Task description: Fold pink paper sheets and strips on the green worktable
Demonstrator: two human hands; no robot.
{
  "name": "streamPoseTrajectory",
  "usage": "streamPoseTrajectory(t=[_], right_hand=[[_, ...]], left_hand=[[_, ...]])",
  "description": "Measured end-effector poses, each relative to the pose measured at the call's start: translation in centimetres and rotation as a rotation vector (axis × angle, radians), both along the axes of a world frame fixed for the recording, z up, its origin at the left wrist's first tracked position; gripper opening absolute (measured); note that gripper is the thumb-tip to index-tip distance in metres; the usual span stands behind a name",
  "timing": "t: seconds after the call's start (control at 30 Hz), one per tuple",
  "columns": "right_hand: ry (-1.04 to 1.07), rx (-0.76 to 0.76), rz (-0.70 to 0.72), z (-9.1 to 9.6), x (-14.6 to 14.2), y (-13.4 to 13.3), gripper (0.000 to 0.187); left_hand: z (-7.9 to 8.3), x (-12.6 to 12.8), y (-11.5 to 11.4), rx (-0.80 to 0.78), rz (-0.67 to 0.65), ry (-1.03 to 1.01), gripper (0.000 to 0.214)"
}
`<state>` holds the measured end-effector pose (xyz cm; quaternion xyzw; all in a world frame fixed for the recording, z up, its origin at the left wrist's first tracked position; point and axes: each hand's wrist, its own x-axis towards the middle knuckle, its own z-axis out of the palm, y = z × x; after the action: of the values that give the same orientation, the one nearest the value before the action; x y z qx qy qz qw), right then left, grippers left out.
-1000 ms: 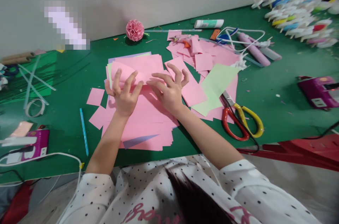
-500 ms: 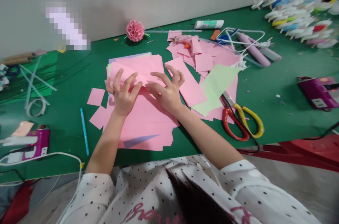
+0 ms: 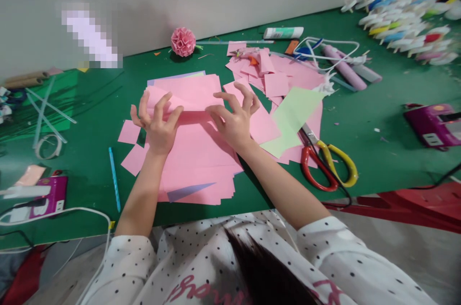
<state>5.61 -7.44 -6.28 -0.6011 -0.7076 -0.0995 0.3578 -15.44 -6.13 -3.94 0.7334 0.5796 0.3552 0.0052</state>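
Observation:
A pink paper sheet (image 3: 196, 98) is bent over on itself above a stack of pink sheets (image 3: 196, 151), its folded edge running between my hands. My left hand (image 3: 158, 125) pinches this edge at its left part between thumb and index finger, the other fingers curved over the paper. At the right end, my right hand (image 3: 236, 115) grips the same edge with thumb and fingertips. Purple and green sheet edges peek out behind the stack. Just right of it lies a narrow folded pink paper (image 3: 264, 125).
Red-and-yellow scissors (image 3: 329, 165) lie at the right by green paper (image 3: 293, 120). Pink scraps (image 3: 277, 84) are piled behind. A pink paper ball (image 3: 183, 42) rests near the wall, a blue pen (image 3: 114, 177) at left, a glue stick (image 3: 284, 32) at the back.
My hands have moved apart along the paper's edge, the left one shifting left and the right one slightly right. The folded edge between them now looks straighter.

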Motion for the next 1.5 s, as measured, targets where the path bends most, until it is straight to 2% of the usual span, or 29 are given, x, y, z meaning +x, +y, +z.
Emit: streamPoseTrajectory(t=[0.2,0.47,0.6,0.87,1.07,1.23,1.5], right_hand=[[0.069,-0.022,-0.074,0.8,-0.3,-0.1,0.03],[0.106,0.011,-0.087,0.4,0.0,0.1,0.03],[0.124,0.075,-0.104,0.3,0.3,0.2,0.028],[0.179,0.127,-0.137,0.0,0.6,0.5,0.03],[0.153,0.096,-0.13,-0.1,0.9,0.5,0.028],[0.18,0.127,-0.14,-0.3,1.0,0.6,0.029],[0.235,0.05,-0.13,-0.3,1.0,0.7,0.028]], left_hand=[[-0.1,-0.7,0.3,0.027,0.049,0.015,0.042],[0.1,-0.8,0.4,0.087,0.138,0.02,0.033],[0.5,-1.0,0.3,0.13,0.192,0.001,0.031],[0.9,-1.3,0.6,0.075,0.238,-0.064,0.027],[0.8,-1.7,1.0,0.121,0.289,-0.06,0.03],[0.6,-2.0,1.1,0.189,0.321,-0.036,0.034],[0.7,-1.9,1.1,0.144,0.318,-0.071,0.036]])
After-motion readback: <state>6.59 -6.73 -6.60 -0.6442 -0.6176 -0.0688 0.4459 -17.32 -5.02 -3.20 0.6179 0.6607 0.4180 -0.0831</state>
